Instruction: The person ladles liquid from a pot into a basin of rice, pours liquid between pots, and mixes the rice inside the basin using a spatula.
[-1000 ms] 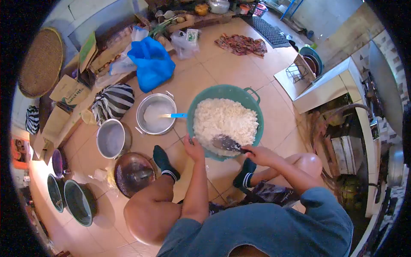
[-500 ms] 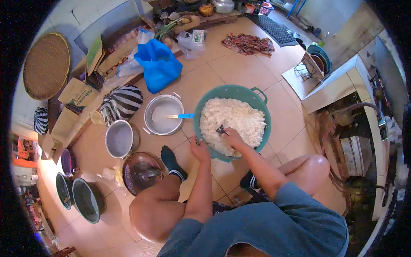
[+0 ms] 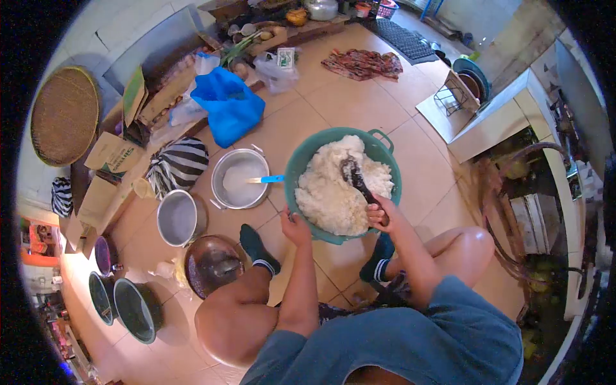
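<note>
A green basin [image 3: 399, 168] with a side handle stands on the floor in front of me, heaped with white cooked rice [image 3: 327, 186]. My right hand [image 3: 383, 215] is closed around the handle of a dark rice paddle [image 3: 360, 181], over the basin's near right side. The paddle's head lies in the rice, with some grains stuck to it. My left hand [image 3: 295, 228] grips the basin at its near left rim; the fingers are partly hidden. Just left of the basin is a metal pot [image 3: 221, 168] with whitish contents and a blue-handled tool [image 3: 273, 179] resting across its edge.
Another metal pot [image 3: 181, 217] and a brown round tray [image 3: 199, 282] stand left of my foot. Dark basins [image 3: 138, 305] sit farther left. A blue plastic bag [image 3: 228, 106] and a striped bundle [image 3: 179, 163] lie beyond. A patterned cloth [image 3: 362, 64] is on the tiles ahead.
My right hand has drawn back toward me, and the paddle, mostly buried before, now shows along its length. The rice is heaped and turned over. My left hand stays at the rim.
</note>
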Action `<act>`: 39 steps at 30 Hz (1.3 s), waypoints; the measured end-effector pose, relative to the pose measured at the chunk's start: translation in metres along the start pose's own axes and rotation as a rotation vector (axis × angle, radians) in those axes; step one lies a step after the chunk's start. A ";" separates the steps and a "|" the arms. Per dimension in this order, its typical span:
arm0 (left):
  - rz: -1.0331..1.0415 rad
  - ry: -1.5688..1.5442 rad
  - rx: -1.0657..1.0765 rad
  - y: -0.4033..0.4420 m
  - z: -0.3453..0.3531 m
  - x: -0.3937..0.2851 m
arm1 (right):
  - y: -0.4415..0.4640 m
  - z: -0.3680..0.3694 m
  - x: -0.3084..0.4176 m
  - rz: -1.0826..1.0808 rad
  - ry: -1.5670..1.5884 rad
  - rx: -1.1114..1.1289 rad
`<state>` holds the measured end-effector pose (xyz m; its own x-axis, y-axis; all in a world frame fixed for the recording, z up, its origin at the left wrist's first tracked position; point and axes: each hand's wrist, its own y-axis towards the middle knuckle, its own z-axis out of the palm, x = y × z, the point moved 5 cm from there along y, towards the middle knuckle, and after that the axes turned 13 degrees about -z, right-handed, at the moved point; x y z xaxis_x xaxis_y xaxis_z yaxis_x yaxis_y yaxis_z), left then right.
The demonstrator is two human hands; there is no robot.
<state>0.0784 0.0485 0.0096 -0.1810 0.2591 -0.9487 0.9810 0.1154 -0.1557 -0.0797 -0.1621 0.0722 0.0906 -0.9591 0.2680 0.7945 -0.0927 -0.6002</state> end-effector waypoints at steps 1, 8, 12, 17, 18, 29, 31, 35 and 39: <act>0.000 -0.020 0.000 0.000 0.000 -0.002 | -0.017 0.003 0.008 -0.041 -0.056 -0.024; -0.056 -0.085 0.001 -0.003 -0.002 -0.014 | -0.043 0.042 0.074 -0.469 -1.155 -0.287; -0.016 -0.068 -0.014 -0.005 -0.002 -0.015 | 0.046 0.028 0.070 -0.541 -1.631 -0.320; -0.054 -0.016 -0.035 0.001 0.005 0.000 | 0.066 0.020 0.026 -0.412 -1.880 -0.037; -0.072 -0.041 -0.035 0.000 0.005 -0.003 | 0.056 0.013 0.013 -0.425 -1.951 0.085; -0.149 -0.120 0.049 0.001 0.000 -0.001 | -0.082 0.041 0.052 -0.193 -1.279 -0.169; -0.142 -0.165 0.044 -0.001 0.001 -0.008 | -0.063 0.029 0.067 -0.272 -1.181 -0.259; -0.068 -0.159 -0.007 0.006 0.009 -0.001 | -0.001 0.014 0.027 -0.322 -1.585 -0.310; -0.113 -0.143 0.008 0.000 0.001 -0.012 | -0.034 0.047 -0.043 -0.259 -1.645 0.041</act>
<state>0.0802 0.0441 0.0209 -0.2785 0.1055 -0.9546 0.9558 0.1281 -0.2647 -0.0829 -0.1052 0.1164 0.4352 0.3685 0.8214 0.9002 -0.1619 -0.4043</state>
